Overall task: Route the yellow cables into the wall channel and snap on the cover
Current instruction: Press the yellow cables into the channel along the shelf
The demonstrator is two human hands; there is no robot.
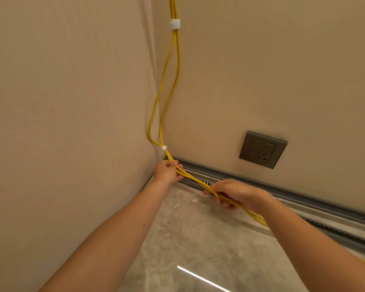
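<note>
Cables ran along the channel, just in front, above its slot. Left hand gripped them nr corner; right hand pinched further along. Push wallward next, prob.

Yellow cables: bundle hangs down the wall corner, bound by two white ties, then bends right along the floor edge. Wall channel: grey, at the wall base, open, no cover fitted; cables lie just above it, not seated.
</note>
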